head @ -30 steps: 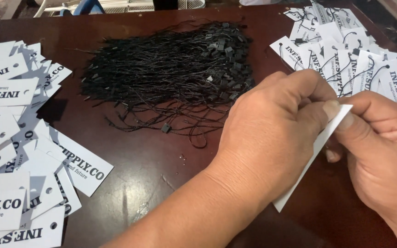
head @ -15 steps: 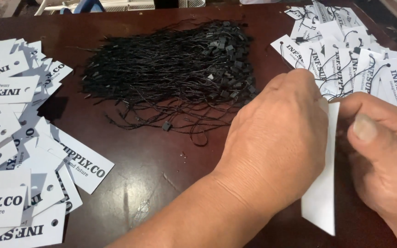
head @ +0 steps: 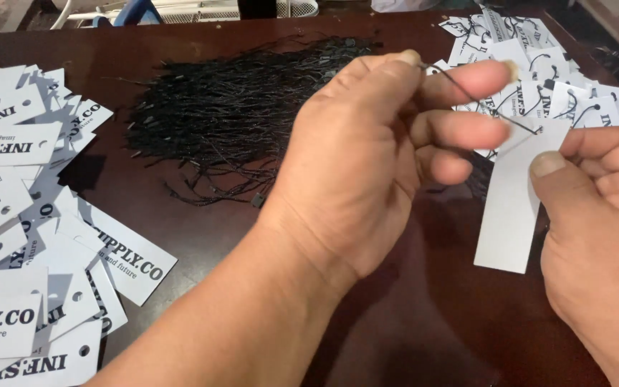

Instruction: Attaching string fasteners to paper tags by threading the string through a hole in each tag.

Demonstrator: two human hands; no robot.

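My left hand is raised over the middle of the dark table, pinching a thin black string between thumb and forefinger. The string runs down to the top of a white paper tag. My right hand holds that tag upright by its right edge, blank side toward me, thumb on its face. Behind my left hand lies a big heap of black strings.
Loose white tags with black print cover the table's left side. Another pile of tags with strings attached lies at the back right. The dark brown table shows bare between them.
My left hand has lifted and drawn the string up and away from the tag. The tag has turned more upright in my right hand.
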